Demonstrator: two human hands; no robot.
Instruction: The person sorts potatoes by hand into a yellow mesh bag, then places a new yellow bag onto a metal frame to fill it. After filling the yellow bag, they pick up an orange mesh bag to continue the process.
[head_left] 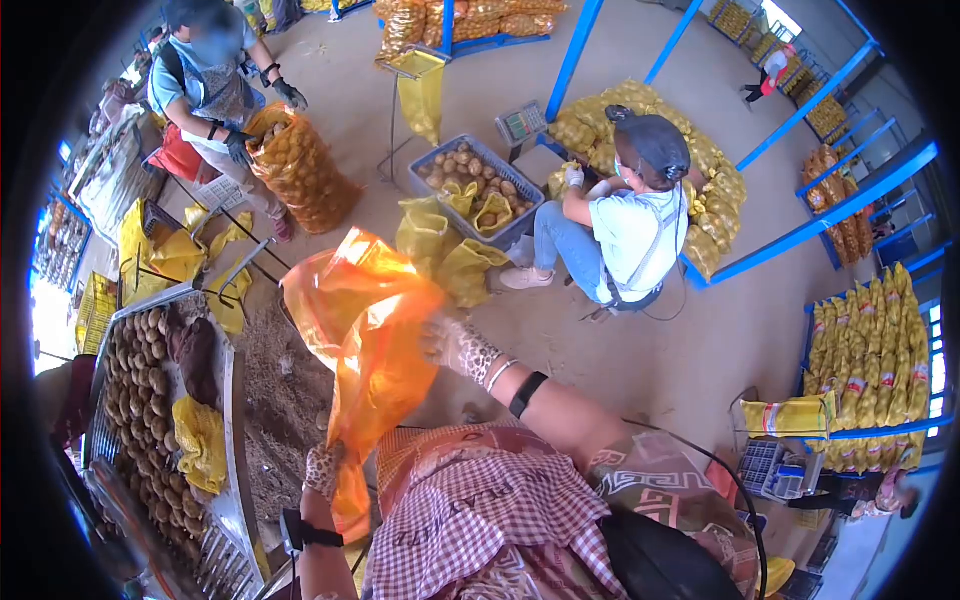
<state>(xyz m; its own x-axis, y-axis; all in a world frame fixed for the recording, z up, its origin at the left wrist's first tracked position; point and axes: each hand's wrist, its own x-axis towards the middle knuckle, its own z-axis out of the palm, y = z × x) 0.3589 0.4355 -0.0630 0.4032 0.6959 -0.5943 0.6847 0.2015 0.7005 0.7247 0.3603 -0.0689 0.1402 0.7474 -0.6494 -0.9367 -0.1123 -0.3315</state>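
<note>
An orange mesh sack [372, 345] hangs loose and billowing in front of me, its upper part spread wide. My right hand [458, 348], in a leopard-print glove, grips the sack's right edge, its fingers partly hidden by the fabric. Lower down, my left hand [323, 468], gloved alike, is closed on the sack's side near my apron. Left of that hand, a metal sorting conveyor [238, 440] carries many potatoes [140, 370]. A crumpled yellow mesh sack [200, 442] lies on it.
A person [205, 90] at upper left handles a full orange sack [295, 172]. Another person [635, 220] sits beside a blue crate [522, 232] of potatoes and piled yellow sacks [715, 215]. Blue frames [820, 215] and stacked sacks [870, 370] stand at right.
</note>
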